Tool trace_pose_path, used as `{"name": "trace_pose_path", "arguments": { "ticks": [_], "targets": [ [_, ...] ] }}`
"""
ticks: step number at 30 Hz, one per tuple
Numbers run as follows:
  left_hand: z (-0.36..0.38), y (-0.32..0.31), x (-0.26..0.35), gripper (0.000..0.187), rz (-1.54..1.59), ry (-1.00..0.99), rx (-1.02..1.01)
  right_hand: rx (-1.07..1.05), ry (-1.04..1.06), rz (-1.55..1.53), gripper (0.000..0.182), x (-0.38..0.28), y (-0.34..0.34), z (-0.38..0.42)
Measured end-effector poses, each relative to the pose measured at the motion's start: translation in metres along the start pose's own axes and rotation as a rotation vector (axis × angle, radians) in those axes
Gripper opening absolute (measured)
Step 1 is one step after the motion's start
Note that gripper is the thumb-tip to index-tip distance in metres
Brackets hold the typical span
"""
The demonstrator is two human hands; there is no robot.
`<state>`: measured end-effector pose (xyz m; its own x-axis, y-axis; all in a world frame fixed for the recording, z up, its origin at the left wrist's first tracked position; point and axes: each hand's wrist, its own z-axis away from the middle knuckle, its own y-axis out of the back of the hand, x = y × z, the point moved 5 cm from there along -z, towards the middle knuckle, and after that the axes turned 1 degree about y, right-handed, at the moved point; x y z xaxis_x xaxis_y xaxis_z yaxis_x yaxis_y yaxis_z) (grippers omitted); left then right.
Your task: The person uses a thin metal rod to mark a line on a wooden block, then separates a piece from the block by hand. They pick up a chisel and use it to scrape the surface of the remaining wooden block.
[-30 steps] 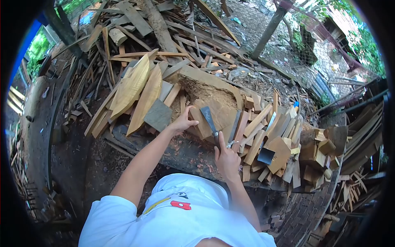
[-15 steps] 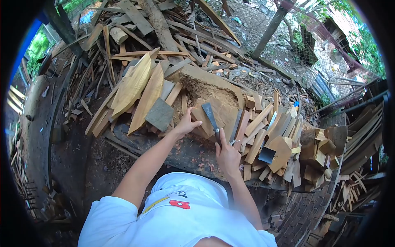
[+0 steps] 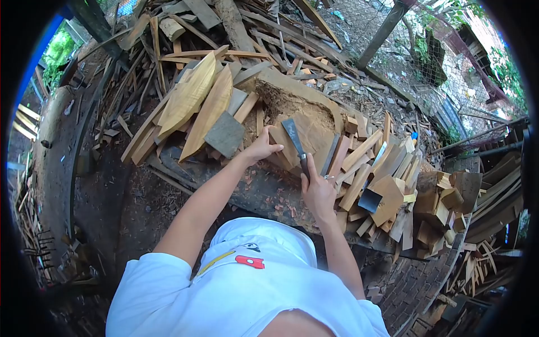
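My right hand (image 3: 319, 194) is wrapped round the dark handle of a chisel (image 3: 293, 135), whose metal blade widens toward its far end. The blade lies over a brown wooden block (image 3: 309, 135) on the worktop. At the block's left edge is my left hand (image 3: 264, 148), thumb stretched toward the wood and fingers along its side, gripping it. Left of that hand rests a dark square slab (image 3: 224, 135). Right of the block stand narrow boards (image 3: 338, 154), close to my right hand.
A hollowed, chip-filled timber (image 3: 303, 101) lies behind the block. Pale pointed planks (image 3: 188, 101) lean at the left. Cut wood pieces (image 3: 387, 194) crowd the right, one with a dark square (image 3: 369, 200) on it. A scrap heap (image 3: 236, 28) and a wooden post (image 3: 384, 33) stand beyond.
The view has shifted, so the scene sits higher and slightly right in the picture. Both hands keep their holds, with the chisel blade still over the block.
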<state>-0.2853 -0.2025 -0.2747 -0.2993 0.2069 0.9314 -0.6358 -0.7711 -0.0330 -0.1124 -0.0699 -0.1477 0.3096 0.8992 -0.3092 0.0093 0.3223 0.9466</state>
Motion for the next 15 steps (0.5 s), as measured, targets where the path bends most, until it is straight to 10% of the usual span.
{"name": "trace_pose_path", "arguments": {
  "ticks": [15],
  "targets": [
    [0.015, -0.003, 0.023, 0.084, -0.104, 0.043, 0.021, 0.006, 0.049, 0.004, 0.06, 0.003, 0.005, 0.0]
  ]
}}
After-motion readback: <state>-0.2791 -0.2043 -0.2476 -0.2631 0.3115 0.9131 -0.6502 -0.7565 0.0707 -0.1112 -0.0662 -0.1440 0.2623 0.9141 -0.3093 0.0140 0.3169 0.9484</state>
